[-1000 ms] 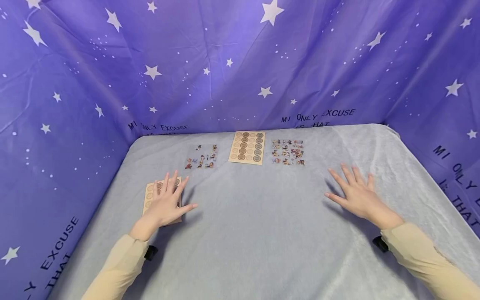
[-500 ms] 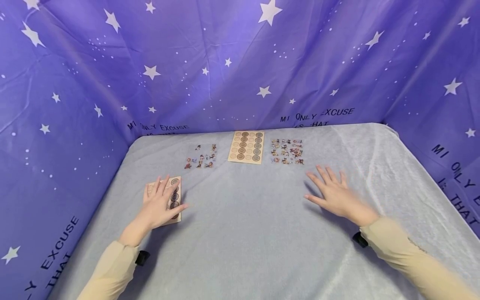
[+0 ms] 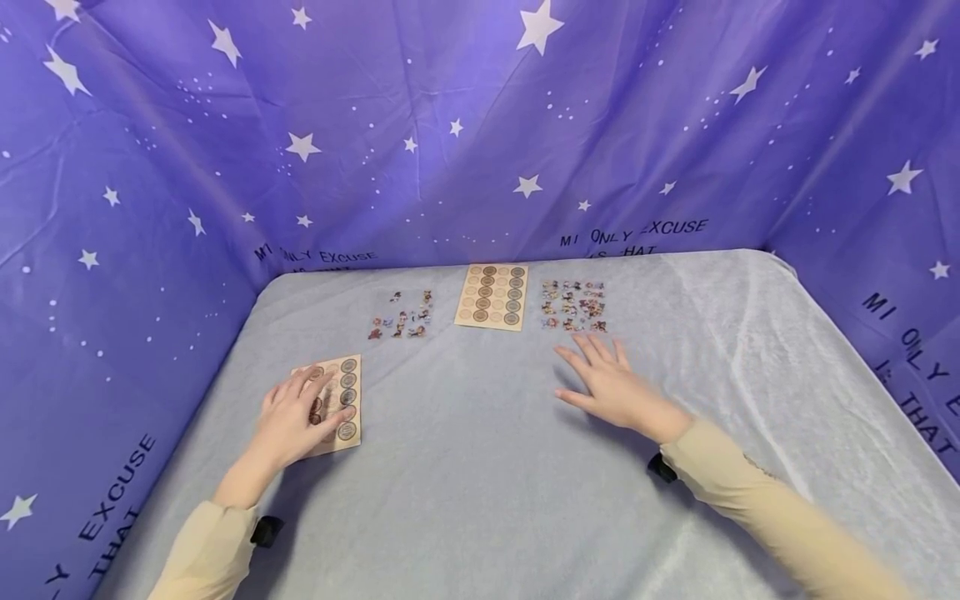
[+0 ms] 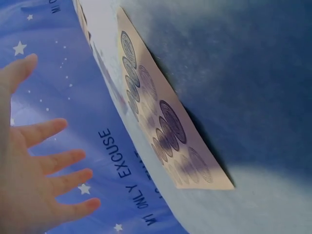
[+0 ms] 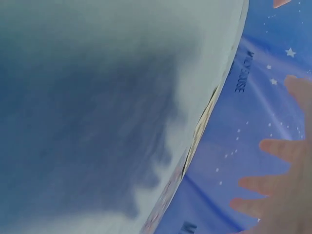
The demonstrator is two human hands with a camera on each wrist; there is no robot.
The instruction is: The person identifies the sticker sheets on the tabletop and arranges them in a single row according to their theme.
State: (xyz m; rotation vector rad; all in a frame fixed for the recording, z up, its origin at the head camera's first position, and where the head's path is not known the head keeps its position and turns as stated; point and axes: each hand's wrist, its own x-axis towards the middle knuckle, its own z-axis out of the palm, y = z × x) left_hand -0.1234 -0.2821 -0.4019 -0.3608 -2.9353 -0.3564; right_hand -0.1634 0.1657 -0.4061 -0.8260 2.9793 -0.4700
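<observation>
My left hand (image 3: 288, 423) hovers with fingers spread over a tan sheet (image 3: 351, 373) printed with rows of light and dark round labels. The hand covers the left side of that sheet in the head view. In the left wrist view the fingers are apart from the sheet (image 4: 168, 119), which lies on the cloth. My right hand (image 3: 615, 389), fingers extended, is above the table just short of a clear sheet of small colourful character stickers (image 3: 573, 307). Neither hand holds anything.
At the back middle lies a second tan sheet of round labels (image 3: 492, 297). Left of it is another clear sticker sheet (image 3: 405, 318), with fewer stickers. A grey-blue cloth (image 3: 465, 475) covers the table, and a purple star-patterned curtain (image 3: 450, 75) surrounds its back and sides.
My right hand has moved left across the table toward the right-hand sticker sheet. My left hand has drawn back slightly toward the lower left, uncovering more of the near tan sheet.
</observation>
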